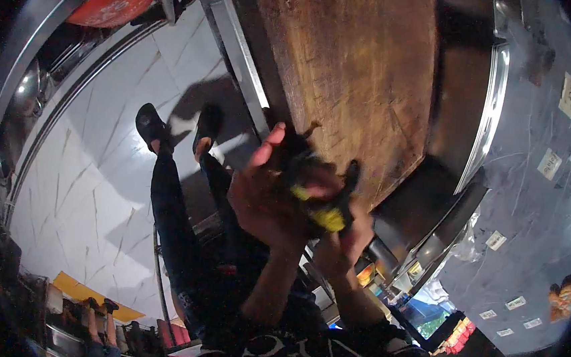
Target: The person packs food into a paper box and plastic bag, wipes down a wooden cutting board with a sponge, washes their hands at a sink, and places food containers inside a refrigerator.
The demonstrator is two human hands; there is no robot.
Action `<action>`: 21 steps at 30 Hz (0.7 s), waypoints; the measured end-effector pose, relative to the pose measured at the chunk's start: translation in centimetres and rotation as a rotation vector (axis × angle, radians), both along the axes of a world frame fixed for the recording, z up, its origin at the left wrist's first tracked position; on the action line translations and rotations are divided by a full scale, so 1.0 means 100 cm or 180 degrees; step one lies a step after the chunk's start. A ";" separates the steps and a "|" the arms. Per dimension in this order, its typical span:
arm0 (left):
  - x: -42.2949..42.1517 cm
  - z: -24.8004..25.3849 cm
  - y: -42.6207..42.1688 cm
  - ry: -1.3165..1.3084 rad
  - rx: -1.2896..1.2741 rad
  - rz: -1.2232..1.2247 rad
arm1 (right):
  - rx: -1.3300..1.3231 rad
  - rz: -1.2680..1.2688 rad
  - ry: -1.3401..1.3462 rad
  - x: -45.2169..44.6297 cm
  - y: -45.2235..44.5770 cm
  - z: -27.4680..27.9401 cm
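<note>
A dark, irregular bundle with bright yellow patches [328, 218] is between my two hands, above the near end of a wooden board. Motion blur hides its kind. On its left side, my left hand [260, 207] cups it, with reddish fingertips reaching up past it. My right hand [356, 236] grips its lower right side, the fingers partly hidden and smeared. Dark thin ends of the bundle stick out over the wooden board [368, 71].
A grey surface with paper labels [549, 164] runs along the right. Brown pieces [563, 296] lie on it. A metal-edged frame [241, 54] borders the board on the left, beside the pale tiled floor [84, 183]. Another person's legs [100, 332] show at lower left.
</note>
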State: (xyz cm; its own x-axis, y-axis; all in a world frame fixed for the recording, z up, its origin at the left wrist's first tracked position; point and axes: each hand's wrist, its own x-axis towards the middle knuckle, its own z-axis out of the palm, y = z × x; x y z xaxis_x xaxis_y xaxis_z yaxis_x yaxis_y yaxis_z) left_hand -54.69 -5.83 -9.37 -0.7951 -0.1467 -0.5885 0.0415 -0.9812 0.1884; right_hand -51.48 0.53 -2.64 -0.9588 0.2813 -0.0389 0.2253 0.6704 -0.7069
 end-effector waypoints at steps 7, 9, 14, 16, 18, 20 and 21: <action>-0.018 0.016 -0.023 0.0065 -0.0173 -0.0074 | -0.1774 0.0015 -0.0132 0.023 0.024 0.031; -0.011 -0.001 -0.023 -0.0133 0.0167 -0.0111 | -0.1785 -0.0570 0.0363 0.007 0.015 0.036; -0.001 -0.030 -0.025 -0.0443 0.0724 -0.0073 | -0.0598 -0.1621 0.0490 0.002 0.022 0.018; -0.003 -0.030 -0.026 -0.0478 0.0701 -0.0072 | -0.0011 -0.1162 0.0725 0.022 0.018 -0.004; -0.007 -0.032 -0.028 -0.0519 0.0622 -0.0066 | 0.0203 -0.0737 0.0543 0.027 0.005 -0.007; -0.010 -0.034 -0.030 -0.0509 0.0603 -0.0057 | -0.0607 -0.0659 0.0015 0.039 -0.010 0.004; -0.011 -0.037 -0.030 -0.0511 0.0611 -0.0053 | -0.0998 -0.0721 -0.0219 0.044 -0.017 0.010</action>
